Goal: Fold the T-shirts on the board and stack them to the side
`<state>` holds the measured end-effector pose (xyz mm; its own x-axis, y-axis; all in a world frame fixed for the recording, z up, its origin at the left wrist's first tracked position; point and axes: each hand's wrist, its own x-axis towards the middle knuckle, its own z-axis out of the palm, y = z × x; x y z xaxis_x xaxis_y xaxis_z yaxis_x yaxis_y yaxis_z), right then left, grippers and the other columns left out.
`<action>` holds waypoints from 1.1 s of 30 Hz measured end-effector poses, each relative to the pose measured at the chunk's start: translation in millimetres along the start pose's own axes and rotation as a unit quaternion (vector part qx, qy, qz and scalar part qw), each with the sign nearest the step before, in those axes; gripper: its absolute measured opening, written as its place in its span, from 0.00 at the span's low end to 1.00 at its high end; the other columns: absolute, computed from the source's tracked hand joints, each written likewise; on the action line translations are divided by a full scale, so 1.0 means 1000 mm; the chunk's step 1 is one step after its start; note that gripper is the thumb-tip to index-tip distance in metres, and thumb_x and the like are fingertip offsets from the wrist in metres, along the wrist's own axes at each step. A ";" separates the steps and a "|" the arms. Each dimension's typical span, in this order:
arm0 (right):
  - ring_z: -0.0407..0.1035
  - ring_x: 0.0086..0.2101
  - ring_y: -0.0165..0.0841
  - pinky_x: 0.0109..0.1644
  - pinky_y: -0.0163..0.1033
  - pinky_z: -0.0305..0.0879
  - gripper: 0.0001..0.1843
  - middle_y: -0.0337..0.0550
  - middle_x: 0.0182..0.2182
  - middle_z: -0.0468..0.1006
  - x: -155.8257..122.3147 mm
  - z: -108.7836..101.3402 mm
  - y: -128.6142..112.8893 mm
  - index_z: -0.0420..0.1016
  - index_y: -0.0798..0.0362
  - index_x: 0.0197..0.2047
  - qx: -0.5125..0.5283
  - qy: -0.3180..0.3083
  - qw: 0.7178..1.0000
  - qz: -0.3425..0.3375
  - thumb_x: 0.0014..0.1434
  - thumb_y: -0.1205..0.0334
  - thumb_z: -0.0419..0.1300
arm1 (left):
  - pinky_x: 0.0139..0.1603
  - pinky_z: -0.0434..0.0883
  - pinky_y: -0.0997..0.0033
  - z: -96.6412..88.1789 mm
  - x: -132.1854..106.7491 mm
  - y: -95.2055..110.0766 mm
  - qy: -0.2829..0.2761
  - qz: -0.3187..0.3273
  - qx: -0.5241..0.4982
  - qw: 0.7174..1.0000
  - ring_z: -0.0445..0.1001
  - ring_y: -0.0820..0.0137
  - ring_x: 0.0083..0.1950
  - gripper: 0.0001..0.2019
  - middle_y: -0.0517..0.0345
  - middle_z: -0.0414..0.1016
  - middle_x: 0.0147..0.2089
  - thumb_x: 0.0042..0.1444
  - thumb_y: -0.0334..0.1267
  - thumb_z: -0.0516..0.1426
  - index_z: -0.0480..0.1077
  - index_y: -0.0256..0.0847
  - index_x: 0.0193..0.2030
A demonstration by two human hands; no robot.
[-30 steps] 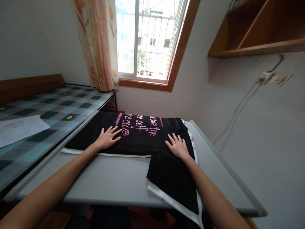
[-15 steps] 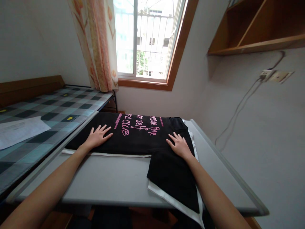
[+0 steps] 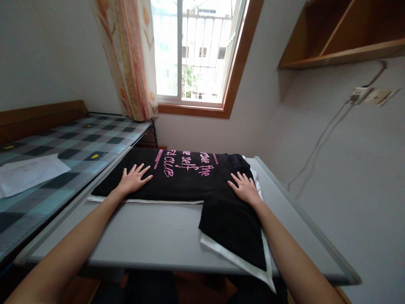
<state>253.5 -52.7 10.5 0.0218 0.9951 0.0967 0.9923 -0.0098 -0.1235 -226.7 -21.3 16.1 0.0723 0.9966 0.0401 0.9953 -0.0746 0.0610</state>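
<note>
A black T-shirt [image 3: 186, 181] with pink lettering and white trim lies spread across a grey table [image 3: 152, 236]. One sleeve hangs toward the table's near edge. My left hand [image 3: 133, 180] lies flat on the shirt's left part, fingers spread. My right hand [image 3: 245, 188] rests flat on the shirt's right part near the sleeve, fingers apart. Neither hand holds anything.
A bed with a checked cover [image 3: 63, 156] and a white sheet of paper [image 3: 28, 173] adjoins the table on the left. Behind are a window [image 3: 193, 50] with a curtain [image 3: 129, 59], a wooden shelf [image 3: 341, 38] and a wall socket [image 3: 363, 95] with cables on the right wall.
My left hand slid left along the shirt, away from the lettering. My right hand shifted slightly to the right. The view shifted slightly.
</note>
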 end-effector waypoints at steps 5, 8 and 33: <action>0.50 0.66 0.48 0.68 0.56 0.44 0.32 0.52 0.66 0.60 -0.011 -0.007 0.003 0.67 0.52 0.64 0.026 0.042 0.998 -0.026 0.67 0.42 0.44 | 0.68 0.48 0.39 -0.006 -0.006 -0.004 0.056 0.030 -0.013 0.998 0.49 0.52 0.72 0.31 0.53 0.56 0.71 0.63 0.60 0.41 0.60 0.48 0.67; 0.50 0.66 0.47 0.68 0.55 0.45 0.33 0.52 0.65 0.61 -0.013 -0.011 0.005 0.68 0.53 0.63 0.034 0.074 0.996 -0.031 0.67 0.42 0.42 | 0.69 0.49 0.45 -0.010 -0.008 -0.002 0.101 0.058 -0.015 0.993 0.50 0.55 0.72 0.31 0.53 0.58 0.70 0.63 0.59 0.41 0.63 0.46 0.66; 0.54 0.64 0.48 0.66 0.55 0.50 0.32 0.52 0.64 0.62 -0.023 0.001 0.014 0.65 0.53 0.65 0.014 0.055 0.997 -0.047 0.66 0.44 0.46 | 0.65 0.43 0.31 -0.004 -0.015 0.005 0.008 0.039 -0.002 0.999 0.45 0.46 0.73 0.33 0.52 0.51 0.73 0.61 0.61 0.42 0.55 0.52 0.70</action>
<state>266.6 -76.1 5.7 -0.0568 0.9745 0.2172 0.9869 0.0877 -0.1356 -223.4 -36.9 19.3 0.1480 0.9871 0.0612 0.9865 -0.1518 0.0619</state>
